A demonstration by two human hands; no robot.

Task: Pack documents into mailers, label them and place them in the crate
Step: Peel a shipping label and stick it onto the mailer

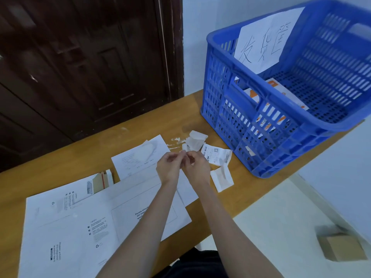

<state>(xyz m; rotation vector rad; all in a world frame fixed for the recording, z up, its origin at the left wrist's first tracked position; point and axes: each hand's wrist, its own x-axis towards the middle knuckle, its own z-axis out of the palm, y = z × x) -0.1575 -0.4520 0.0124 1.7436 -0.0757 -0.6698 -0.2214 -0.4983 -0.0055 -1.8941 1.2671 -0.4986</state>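
**Label peel in progress above the mailer**

Both hands meet over the table, fingertips pinched on a small white slip (183, 152). It looks like a label or its backing, too small to tell which. Left hand (168, 167) and right hand (197, 167) are curled tight and touching each other.

The white mailer (112, 215) lies flat under the forearms, its "Please attach" box partly covered by the left arm. A printed sheet (138, 157) sits just beyond it. A printed waybill label (215, 154) and peeled backing scraps (195, 139) lie right of the hands, beside the blue crate (271, 127). The crate already holds orange-and-white mailers (281, 93).

Risks, as I judge them:
- adhesive folds on itself mid-peel
- label lands skewed or outside the box, since the arm blocks the view
- scraps get mistaken for the live label
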